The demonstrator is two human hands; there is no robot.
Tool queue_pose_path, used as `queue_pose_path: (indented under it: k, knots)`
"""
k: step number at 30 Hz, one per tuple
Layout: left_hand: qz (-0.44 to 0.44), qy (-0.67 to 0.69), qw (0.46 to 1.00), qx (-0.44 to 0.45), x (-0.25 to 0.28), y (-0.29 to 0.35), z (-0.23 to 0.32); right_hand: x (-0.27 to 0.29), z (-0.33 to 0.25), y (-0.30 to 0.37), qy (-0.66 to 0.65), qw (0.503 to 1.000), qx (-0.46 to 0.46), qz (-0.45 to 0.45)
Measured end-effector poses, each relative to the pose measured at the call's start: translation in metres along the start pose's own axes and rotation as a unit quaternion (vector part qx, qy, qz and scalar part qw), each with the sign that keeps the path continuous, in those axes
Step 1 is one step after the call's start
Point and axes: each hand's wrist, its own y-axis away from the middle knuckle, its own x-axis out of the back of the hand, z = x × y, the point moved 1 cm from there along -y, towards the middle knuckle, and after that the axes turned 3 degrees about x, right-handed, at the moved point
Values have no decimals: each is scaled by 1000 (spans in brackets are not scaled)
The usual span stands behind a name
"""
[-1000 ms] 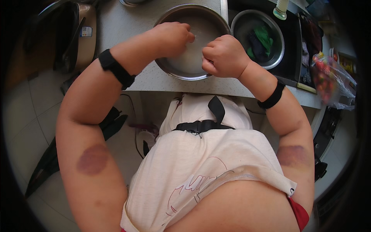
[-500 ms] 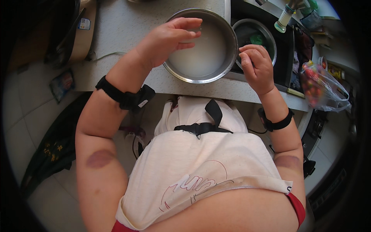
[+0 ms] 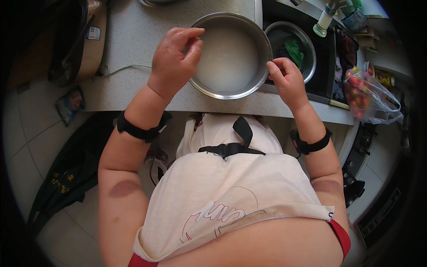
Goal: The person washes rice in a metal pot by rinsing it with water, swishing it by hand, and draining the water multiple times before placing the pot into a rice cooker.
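While fingers curl, each hand (image 3: 175, 55) (image 3: 287, 80) grips the steel pot (image 3: 231, 53) rim.

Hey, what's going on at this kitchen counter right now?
A person stands at a grey counter with both hands on a large steel pan holding cloudy white liquid. The left hand is at its left rim, the right hand pinches its right rim. Beside it, in the sink, sits a smaller steel bowl with something green.
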Motion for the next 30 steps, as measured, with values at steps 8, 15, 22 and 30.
queue_pose_path:
  k: [8,15,22,30]
  knots:
    - [-6,-83,975,208,-7,38,-39,-20,-15,-15,-103,969,-203,-95]
    - [-5,-3,981,195,-13,26,-10,-25,14,-10,-61,989,-121,-52]
    - [-3,-54,984,172,-8,14,45,-10,15,3,-180,975,-123,-46]
    - [-25,-113,984,137,-30,7,86,23,20,29,-257,950,-175,-32]
